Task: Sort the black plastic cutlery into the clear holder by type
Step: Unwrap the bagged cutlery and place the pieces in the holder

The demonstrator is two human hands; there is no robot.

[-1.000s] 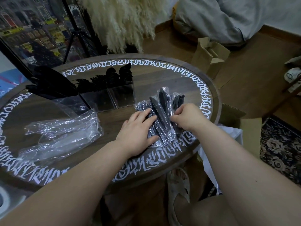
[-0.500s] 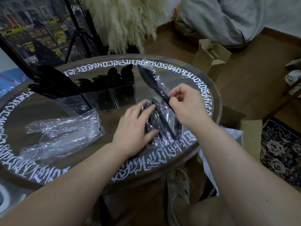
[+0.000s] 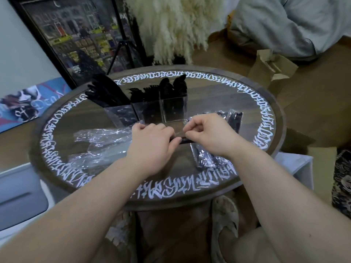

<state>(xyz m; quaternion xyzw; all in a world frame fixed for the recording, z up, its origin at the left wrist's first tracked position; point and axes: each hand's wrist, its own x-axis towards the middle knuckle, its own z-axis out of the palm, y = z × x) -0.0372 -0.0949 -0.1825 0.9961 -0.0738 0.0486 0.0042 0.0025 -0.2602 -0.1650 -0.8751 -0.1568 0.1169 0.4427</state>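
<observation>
1. A slippered foot [image 3: 225, 223] is seen nearest, below the rim of the round wooden desk [image 3: 190, 201], which is ringed with white lettering.
2. A wrapped black cutlery piece [image 3: 182, 140] is held just above the middle of the desk, its long axis lying left to right. It is pinched at one end by the curled fingers of the left hand [image 3: 153, 147] and at the other by those of the right hand [image 3: 210, 135]. Its type cannot be told.
3. More wrapped cutlery [image 3: 209, 160] lies on the desk under the right wrist, and empty clear wrappers [image 3: 98, 145] lie to the left.
4. Just behind the hands stands the clear holder [image 3: 150, 111], with three compartments. Black cutlery is held upright in each; the left lot leans outward to the left.
5. A framed picture [image 3: 76, 35] and a cardboard box [image 3: 273, 69] are seen beyond the desk.
</observation>
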